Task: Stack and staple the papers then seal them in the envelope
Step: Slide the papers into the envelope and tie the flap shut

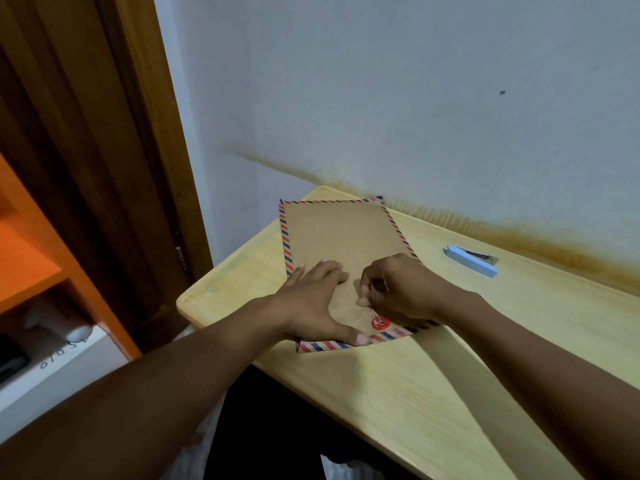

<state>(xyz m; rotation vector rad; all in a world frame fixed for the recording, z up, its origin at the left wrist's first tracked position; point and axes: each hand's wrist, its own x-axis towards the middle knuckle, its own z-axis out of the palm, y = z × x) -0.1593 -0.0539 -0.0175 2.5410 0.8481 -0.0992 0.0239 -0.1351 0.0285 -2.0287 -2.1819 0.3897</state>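
A brown envelope (339,233) with a red-and-blue striped border lies flat on the pale wooden desk (433,368). Its flap end points toward me and carries a red closure disc (380,323). My left hand (313,303) presses flat on the envelope's near left part, thumb on the striped edge. Just above the disc, my right hand (398,292) has its fingers curled and pinches a thin string. No papers are visible.
A light blue stapler (472,260) lies on the desk to the right, near the stained wall. A wooden door frame (138,168) and an orange shelf (41,258) stand to the left, past the desk's left edge.
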